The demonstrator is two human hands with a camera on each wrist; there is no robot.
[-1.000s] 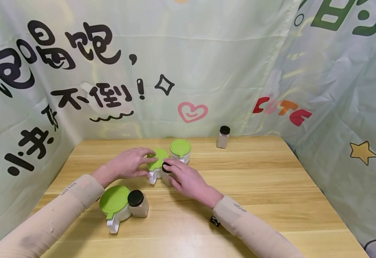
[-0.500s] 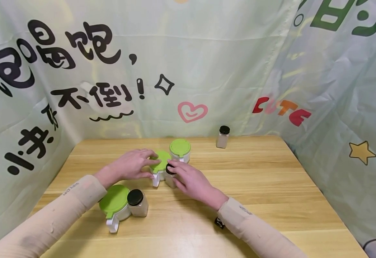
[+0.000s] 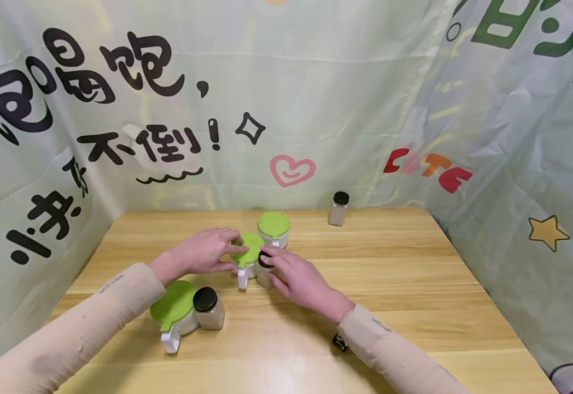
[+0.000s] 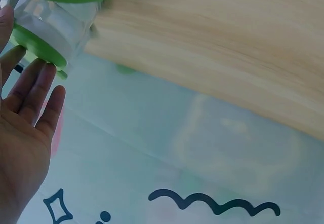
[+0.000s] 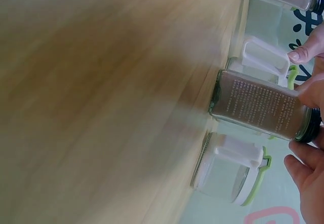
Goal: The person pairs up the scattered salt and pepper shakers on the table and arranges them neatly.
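Observation:
My left hand (image 3: pixel 203 250) holds a green-lidded glass jar (image 3: pixel 249 250) with a white handle, its fingers over the lid and its thumb by the handle. In the left wrist view, that hand's fingers (image 4: pixel 38 89) are fairly straight against the lid. Close against the jar's right side, my right hand (image 3: pixel 303 279) grips a square spice jar (image 5: pixel 258 105) with a black lid and brownish contents, fingers and thumb around its top. Both jars stand upright on the table. Just behind them is a second green-lidded jar (image 3: pixel 274 227).
Under my left forearm stand a third green-lidded jar (image 3: pixel 173 306) and another black-lidded spice jar (image 3: pixel 210 309), side by side. One more spice jar (image 3: pixel 338 210) is at the table's back edge. A printed cloth (image 3: pixel 345 98) hangs around the wooden table (image 3: pixel 404 273).
Both hands have moved slightly right and toward me, and the held green-lidded jar and spice jar have shifted with them. The other jars keep their places.

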